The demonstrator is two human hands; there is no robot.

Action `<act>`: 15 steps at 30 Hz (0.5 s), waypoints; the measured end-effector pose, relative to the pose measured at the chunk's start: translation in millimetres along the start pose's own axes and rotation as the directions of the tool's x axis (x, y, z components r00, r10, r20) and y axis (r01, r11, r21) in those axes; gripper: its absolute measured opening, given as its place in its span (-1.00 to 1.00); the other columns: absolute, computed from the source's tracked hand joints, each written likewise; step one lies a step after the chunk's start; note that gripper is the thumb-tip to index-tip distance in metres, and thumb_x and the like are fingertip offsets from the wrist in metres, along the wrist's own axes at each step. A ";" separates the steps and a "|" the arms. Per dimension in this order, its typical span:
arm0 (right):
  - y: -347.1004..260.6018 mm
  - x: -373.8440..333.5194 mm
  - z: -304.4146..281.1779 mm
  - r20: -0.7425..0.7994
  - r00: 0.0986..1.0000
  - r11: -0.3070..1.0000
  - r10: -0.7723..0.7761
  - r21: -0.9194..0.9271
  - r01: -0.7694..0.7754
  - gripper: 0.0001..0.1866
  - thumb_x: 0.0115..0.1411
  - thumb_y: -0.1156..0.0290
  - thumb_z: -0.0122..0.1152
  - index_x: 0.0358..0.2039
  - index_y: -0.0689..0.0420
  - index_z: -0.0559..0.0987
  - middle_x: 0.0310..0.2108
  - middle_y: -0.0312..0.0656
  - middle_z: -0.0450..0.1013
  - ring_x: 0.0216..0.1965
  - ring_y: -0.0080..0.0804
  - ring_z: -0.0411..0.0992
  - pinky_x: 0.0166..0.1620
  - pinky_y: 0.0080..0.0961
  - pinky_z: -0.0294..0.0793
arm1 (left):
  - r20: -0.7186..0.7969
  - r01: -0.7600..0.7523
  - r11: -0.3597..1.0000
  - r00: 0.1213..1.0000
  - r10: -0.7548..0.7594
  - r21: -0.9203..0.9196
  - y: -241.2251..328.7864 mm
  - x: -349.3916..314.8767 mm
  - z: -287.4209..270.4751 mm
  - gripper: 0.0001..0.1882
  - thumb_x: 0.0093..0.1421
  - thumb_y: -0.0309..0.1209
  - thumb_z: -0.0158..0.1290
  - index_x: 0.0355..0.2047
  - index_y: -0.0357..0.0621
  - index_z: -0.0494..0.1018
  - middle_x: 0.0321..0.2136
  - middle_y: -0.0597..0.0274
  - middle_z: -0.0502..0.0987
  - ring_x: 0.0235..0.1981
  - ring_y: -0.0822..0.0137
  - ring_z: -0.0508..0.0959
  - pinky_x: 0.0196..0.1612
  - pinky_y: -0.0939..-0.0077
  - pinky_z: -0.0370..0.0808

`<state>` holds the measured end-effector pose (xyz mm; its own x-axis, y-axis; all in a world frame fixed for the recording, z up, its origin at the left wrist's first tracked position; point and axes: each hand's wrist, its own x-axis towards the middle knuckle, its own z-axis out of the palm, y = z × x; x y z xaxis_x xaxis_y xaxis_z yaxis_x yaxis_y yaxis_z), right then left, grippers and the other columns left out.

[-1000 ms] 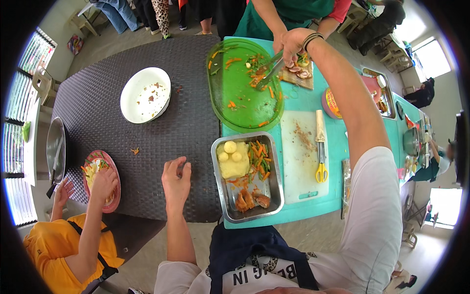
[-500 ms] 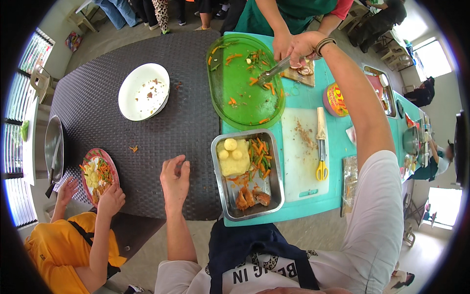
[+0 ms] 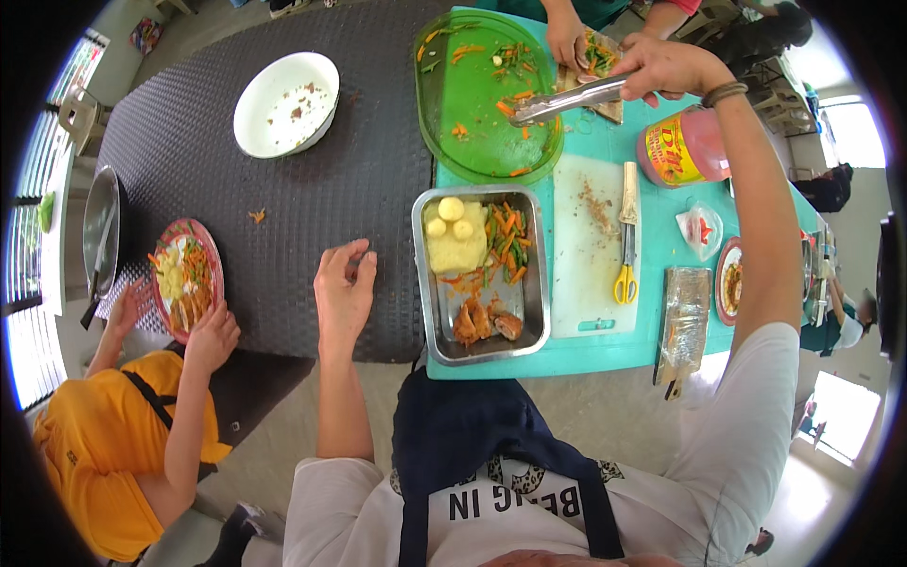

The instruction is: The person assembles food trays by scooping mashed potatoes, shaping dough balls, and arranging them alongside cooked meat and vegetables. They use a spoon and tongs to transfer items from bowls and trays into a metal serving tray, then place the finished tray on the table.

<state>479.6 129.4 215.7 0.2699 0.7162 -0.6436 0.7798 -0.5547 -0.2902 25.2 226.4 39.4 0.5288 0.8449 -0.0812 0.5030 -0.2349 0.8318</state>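
Observation:
My right hand (image 3: 666, 71) is closed round the handle of metal tongs (image 3: 578, 97). Their tips are over the green tray (image 3: 472, 151), where carrot strips and green bits are scattered. My left hand (image 3: 343, 293) hovers above the dark woven table, empty, its fingers loosely bent and thumb apart. Between my arms stands a steel pan (image 3: 541, 283) holding mashed potato (image 3: 457, 248) topped with small balls, cut vegetables (image 3: 508, 241) and browned meat pieces (image 3: 479, 321). Beside it on a white cutting board (image 3: 576, 283) lie yellow-handled scissors (image 3: 625, 274).
A white bowl (image 3: 283, 106) with brown crumbs stands on the woven table (image 3: 378, 189). To the left, a person in yellow holds a red-rimmed plate (image 3: 217, 255) of food. Across the table, another person's hand (image 3: 567, 42) touches food on a wooden board. A large red jar (image 3: 685, 146) stands near my right forearm.
My right hand has drawn back and right with the tongs, whose tips have shifted toward the tray's right edge. Vegetables now show at the other person's board. The whole view has shifted.

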 end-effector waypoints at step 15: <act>-75.3 -51.1 117.4 0.117 0.933 0.936 -0.340 0.140 0.324 -0.61 0.06 0.30 0.23 -0.11 0.22 0.55 -0.56 -0.21 0.50 -0.55 -0.54 0.41 -0.45 -0.54 0.37 | 0.020 0.013 0.999 1.000 -0.013 -0.035 -10.6 -39.9 2.0 -0.74 0.11 -0.44 0.12 -0.18 -0.25 0.53 -0.35 0.16 0.49 -0.53 0.47 0.47 -0.45 0.57 0.40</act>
<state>340.7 84.8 187.3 -0.0795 0.8073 -0.5848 0.7383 -0.3464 -0.5787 0.1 194.3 32.7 0.5359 0.8380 -0.1025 0.4860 -0.2069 0.8491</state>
